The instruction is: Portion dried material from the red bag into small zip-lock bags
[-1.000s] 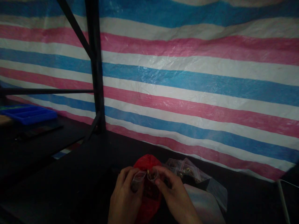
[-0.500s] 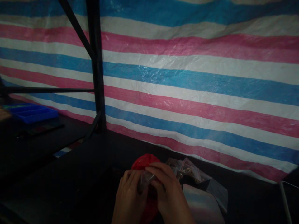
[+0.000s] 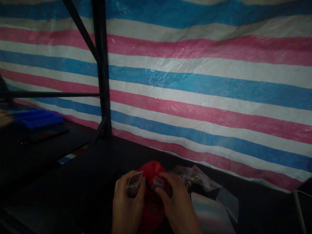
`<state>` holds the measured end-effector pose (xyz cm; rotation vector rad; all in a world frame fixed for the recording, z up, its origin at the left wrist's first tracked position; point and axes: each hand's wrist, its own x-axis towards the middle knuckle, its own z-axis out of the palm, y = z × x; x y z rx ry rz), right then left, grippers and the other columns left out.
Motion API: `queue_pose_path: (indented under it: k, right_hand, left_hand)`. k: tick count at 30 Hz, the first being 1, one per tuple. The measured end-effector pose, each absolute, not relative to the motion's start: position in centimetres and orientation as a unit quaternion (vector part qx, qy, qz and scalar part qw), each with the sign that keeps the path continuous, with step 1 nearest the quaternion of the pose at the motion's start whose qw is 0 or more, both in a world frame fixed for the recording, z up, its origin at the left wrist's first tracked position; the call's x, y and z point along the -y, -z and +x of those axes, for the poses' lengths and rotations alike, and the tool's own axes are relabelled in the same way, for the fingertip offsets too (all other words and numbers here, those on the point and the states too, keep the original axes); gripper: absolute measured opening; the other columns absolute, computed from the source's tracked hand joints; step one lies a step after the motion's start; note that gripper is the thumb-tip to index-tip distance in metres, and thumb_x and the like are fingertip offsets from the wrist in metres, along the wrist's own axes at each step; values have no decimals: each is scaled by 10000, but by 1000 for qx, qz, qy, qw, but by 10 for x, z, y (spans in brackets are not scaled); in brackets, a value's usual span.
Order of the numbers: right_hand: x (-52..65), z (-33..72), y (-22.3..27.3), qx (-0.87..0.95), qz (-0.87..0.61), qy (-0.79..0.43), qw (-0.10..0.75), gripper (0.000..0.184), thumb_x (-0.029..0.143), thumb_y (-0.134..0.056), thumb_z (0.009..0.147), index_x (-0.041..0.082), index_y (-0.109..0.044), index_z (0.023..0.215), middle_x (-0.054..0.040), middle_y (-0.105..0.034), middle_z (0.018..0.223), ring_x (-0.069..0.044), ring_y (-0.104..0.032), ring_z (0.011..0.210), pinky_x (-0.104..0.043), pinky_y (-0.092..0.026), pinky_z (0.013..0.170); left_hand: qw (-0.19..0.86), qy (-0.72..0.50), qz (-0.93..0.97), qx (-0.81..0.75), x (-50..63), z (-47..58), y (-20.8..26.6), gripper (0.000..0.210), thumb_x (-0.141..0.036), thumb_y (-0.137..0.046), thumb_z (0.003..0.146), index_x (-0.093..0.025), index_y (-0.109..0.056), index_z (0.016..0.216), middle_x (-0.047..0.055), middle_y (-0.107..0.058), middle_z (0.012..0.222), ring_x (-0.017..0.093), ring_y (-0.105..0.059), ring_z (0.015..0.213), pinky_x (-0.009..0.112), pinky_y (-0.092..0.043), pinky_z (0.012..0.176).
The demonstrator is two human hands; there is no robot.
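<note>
- The left hand [image 3: 128, 204] is gripping a small clear bag [image 3: 134, 184], fingers and thumb spreading its mouth; the bag is sitting above the left side of a red bag [image 3: 153, 214].
- The right hand [image 3: 179, 201] is keeping its grip on a small clear cup [image 3: 158, 182], pinching it between thumb and fingers in front of the red bag.
- The clear bag is probably being light, limp and slippery, so both side edges near the mouth are looking like the best hold.
- The cup is seeming light and fairly stiff, with smooth walls; a gentle pinch on opposite sides is likely serving well.
- Compared with half a second ago, the hands are showing a gap instead of meeting, the left one is lying farther left, and the bag's mouth is showing plainly.
- Other clear bags [image 3: 196, 178] and a silvery box [image 3: 211, 211] are resting on the desk [image 3: 126, 152] in their same places.
</note>
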<state>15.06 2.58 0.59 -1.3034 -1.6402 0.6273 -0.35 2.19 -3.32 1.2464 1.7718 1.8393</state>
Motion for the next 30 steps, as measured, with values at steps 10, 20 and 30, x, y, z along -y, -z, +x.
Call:
queue_pose_path:
  k: [10, 20, 30]
  right_hand:
    - [-8, 151, -30, 564, -446, -426, 549, 146, 347, -807, 767, 234, -753, 841, -16, -750, 841, -218, -710, 828, -309, -563, 770]
    - [6, 289, -23, 522, -609, -343, 489, 333, 490, -843, 679, 226, -642, 707, 23, -628, 614, -176, -587, 589, -275, -426, 563]
    - [6, 323, -18, 548, -692, -129, 452, 336, 506, -637, 802, 222, -796, 887, -97, -777, 824, -273, -678, 754, -380, -521, 715]
  left_hand:
    - [352, -618, 521, -472, -5, 28, 48, 484, -358, -775, 821, -286, -656, 1285, 85, -804, 1234, 285, -798, 1098, 396, -670, 916]
    - [287, -512, 665, -462, 1, 33, 41, 540, -313, -789, 809, -335, -669, 1336, -21, -829, 944, 194, -804, 839, 290, -668, 830]
    - [99, -510, 679, -518, 2, 25, 40, 307, -491, -638, 919, -309, -771, 1127, 24, -872, 1057, 246, -849, 911, 308, -690, 788]
